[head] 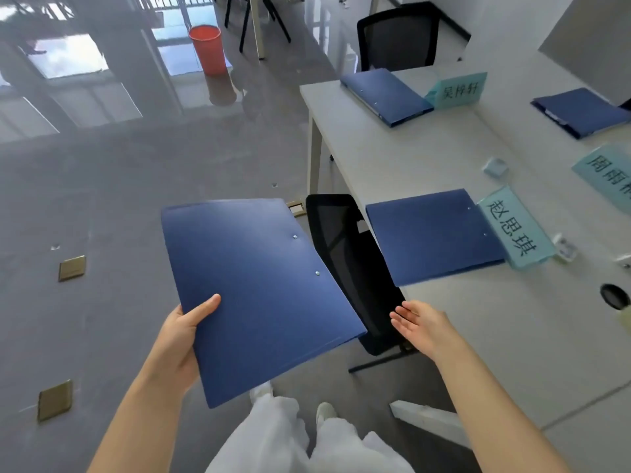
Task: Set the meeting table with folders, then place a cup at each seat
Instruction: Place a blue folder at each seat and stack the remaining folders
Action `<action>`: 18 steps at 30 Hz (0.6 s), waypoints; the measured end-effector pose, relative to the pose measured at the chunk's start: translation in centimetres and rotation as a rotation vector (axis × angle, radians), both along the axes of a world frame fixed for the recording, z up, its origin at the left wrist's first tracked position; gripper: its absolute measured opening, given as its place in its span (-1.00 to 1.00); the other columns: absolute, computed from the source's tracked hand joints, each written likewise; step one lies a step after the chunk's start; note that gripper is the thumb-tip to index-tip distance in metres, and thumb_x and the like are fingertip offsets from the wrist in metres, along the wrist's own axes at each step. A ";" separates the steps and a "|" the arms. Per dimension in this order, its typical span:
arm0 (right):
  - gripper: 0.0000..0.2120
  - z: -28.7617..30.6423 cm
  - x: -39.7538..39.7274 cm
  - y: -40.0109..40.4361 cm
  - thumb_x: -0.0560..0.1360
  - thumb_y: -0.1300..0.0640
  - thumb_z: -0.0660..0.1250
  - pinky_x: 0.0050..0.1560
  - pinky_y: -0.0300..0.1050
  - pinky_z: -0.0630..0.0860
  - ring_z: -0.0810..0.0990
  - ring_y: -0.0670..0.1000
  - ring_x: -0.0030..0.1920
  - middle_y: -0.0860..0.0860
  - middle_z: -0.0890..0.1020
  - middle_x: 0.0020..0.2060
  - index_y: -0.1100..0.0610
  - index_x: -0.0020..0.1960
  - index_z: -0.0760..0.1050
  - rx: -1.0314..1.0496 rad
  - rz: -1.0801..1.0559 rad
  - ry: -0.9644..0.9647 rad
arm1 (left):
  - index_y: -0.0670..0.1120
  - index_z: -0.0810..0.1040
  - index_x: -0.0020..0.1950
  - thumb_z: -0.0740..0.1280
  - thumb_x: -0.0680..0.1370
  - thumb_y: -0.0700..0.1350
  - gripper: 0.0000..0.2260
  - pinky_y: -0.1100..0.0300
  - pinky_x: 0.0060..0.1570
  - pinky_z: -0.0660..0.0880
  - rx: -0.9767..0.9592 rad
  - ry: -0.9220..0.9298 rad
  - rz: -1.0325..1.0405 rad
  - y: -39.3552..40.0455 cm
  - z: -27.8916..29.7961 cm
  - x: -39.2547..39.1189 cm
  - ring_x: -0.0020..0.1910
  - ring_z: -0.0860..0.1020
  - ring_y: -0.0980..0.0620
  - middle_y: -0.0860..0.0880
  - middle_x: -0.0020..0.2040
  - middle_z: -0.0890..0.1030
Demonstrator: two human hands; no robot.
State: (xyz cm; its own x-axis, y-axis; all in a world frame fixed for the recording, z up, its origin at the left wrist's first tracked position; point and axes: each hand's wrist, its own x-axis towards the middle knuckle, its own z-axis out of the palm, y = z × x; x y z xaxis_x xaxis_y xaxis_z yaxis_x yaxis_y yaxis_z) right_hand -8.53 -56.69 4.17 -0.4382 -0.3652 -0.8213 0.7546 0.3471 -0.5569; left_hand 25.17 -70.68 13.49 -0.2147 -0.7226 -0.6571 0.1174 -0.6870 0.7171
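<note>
My left hand (182, 339) grips a blue folder (259, 288) by its near left edge, thumb on top, holding it in the air left of the white meeting table (392, 162). My right hand (421, 324) is empty with straight fingers, hovering over the table's near edge beside a black chair (345, 254). Three more blue folders lie on the table: one (432, 235) at the near seat, one (386, 95) at the far left seat, one (580, 110) across on the right. No cup is in view.
Teal name cards (515, 227) stand behind the folders. A second black chair (397, 37) sits at the table's far end. A red bucket (208, 49) stands on the glossy floor. Brass floor sockets (71, 268) lie to the left. A cable hole (614, 297) is in the tabletop.
</note>
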 end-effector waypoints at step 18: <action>-0.38 -4.2 -3.0 -8.4 0.62 0.04 0.15 0.51 -0.02 0.13 0.11 0.12 0.53 0.18 0.12 0.52 0.29 0.53 0.00 0.043 -0.694 -0.285 | -0.07 0.57 0.23 0.38 0.52 -0.11 -0.71 0.02 -0.12 0.60 -0.043 -0.048 -0.325 -25.5 0.2 -4.9 -0.06 0.70 -0.09 -0.07 0.09 0.69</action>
